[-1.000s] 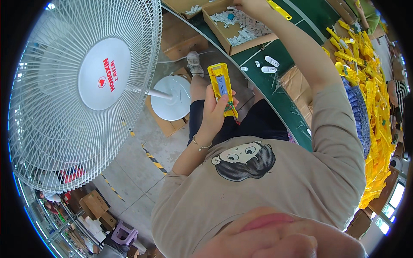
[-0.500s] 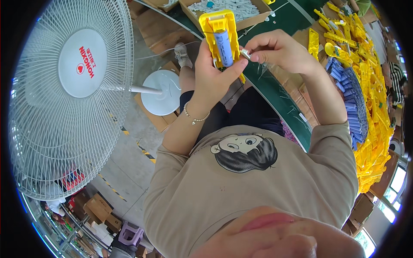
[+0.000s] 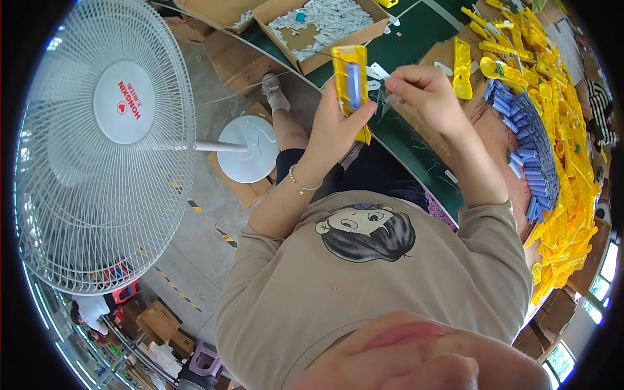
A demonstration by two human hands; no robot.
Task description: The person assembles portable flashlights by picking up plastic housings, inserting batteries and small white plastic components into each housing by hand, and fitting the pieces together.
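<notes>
My left hand (image 3: 339, 123) is closed around a long yellow plastic casing (image 3: 361, 57), held upright with its open side showing. Inside the casing lies a blue cylindrical battery (image 3: 353, 84). A thin dark wire crosses the casing's upper part. To the right, my right hand (image 3: 426, 97) is closed in a pinch, with a small white plastic piece (image 3: 378, 71) at its fingertips. Another white piece (image 3: 373, 85) shows between the casing and my right hand. The far side of the casing is hidden by my left palm.
A cardboard box (image 3: 305, 64) of white pieces stands on the green table (image 3: 416, 153). To the right are blue batteries (image 3: 536, 162) with wires, a heap of yellow casings (image 3: 569, 188) and one separate casing (image 3: 462, 68). A large white fan (image 3: 123, 104) stands at my left.
The casing has moved lower and slightly right, turning more edge-on. My right hand has drawn away from it with the white piece. The view has shifted, showing more of the box.
</notes>
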